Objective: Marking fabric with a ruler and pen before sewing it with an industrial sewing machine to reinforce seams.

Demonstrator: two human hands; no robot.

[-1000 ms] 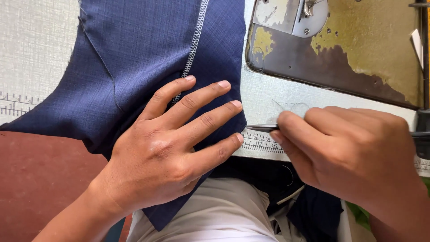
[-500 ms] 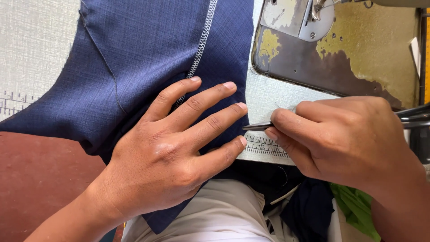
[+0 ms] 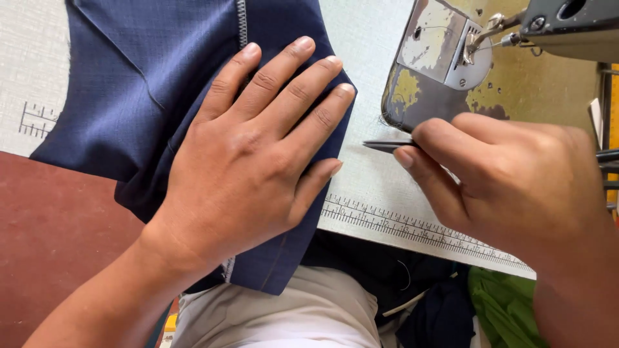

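The left hand [image 3: 251, 161] lay open and flat on the soft blue cloth [image 3: 148, 84] in the upper left. The right hand [image 3: 509, 187] pinched small snips [image 3: 387, 146]. The cloth looked light and floppy, best held flat near its edge.

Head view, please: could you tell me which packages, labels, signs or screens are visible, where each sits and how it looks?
No packages, labels, signs or screens are in view.
Printed ruler scale: a dark band of tick marks along the pale table's near edge, below the right hand.
Second ruler marking: short dark ticks at far left, beside the navy fabric under the left hand.
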